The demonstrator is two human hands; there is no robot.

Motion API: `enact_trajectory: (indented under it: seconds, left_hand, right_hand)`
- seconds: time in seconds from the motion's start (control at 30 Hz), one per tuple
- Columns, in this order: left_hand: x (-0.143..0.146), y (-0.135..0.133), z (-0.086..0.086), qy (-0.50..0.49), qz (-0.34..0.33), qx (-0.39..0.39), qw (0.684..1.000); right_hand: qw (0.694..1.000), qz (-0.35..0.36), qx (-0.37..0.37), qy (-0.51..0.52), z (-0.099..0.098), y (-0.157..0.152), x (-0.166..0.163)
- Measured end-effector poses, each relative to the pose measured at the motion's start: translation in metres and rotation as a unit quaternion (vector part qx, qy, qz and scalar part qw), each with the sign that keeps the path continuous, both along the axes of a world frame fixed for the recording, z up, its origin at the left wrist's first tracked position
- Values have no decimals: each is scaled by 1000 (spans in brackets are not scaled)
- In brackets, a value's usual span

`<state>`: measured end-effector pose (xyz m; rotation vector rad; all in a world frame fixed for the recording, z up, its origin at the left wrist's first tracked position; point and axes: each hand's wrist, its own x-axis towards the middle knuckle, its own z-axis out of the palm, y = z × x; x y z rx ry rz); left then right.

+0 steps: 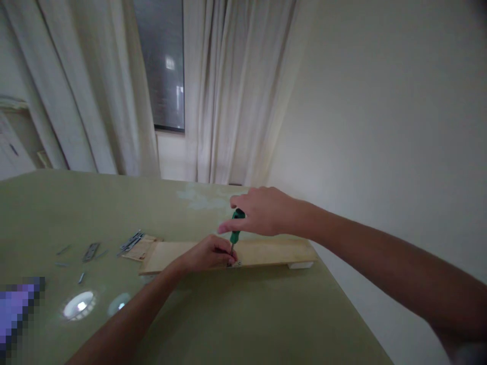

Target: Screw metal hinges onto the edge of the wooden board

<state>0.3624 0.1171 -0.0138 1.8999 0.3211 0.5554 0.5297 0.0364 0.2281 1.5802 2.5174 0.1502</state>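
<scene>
My right hand (262, 210) has its thumb and fingers around the green handle of a screwdriver (235, 235), which stands nearly upright. Its shaft points down at the front edge of a long wooden board (274, 252). At the screwdriver's tip, the fingers of my left hand (209, 252) are pinched together against the board; what they hold is hidden. A small metal plate (237, 264) shows at the board's edge beside those fingertips. The board lies across the table, with a white block (300, 265) under its right end.
Left of the board, several screws (132, 241) lie on small wooden pieces (142, 250). A metal hinge plate (91, 252) and a loose screw (81, 278) are on the green table (228, 314). A blurred-out purple object (17, 306) is at the left edge. Curtains and a wall stand behind.
</scene>
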Motion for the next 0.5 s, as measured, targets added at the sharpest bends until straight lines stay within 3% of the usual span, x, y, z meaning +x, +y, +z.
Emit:
enact_trajectory:
  seconds: [0.1, 0.23, 0.3, 0.4, 0.5]
  left_hand:
    - [-1, -1, 0, 5, 5, -3, 1000]
    - [-2, -3, 1, 13, 7, -10, 1000]
    - [-3, -3, 2, 12, 0, -14, 1000]
    - [-3, -5, 4, 6, 3, -17, 1000]
    - [-3, -6, 6, 10, 11, -16, 1000]
  right_hand:
    - [998, 6, 34, 52, -21, -1, 2]
    - [959, 136, 19, 248, -48, -10, 17]
    - [936, 80, 69, 334, -61, -11, 21]
    - [914, -44, 122, 384, -80, -7, 18]
    - [897, 2, 116, 427, -91, -5, 18]
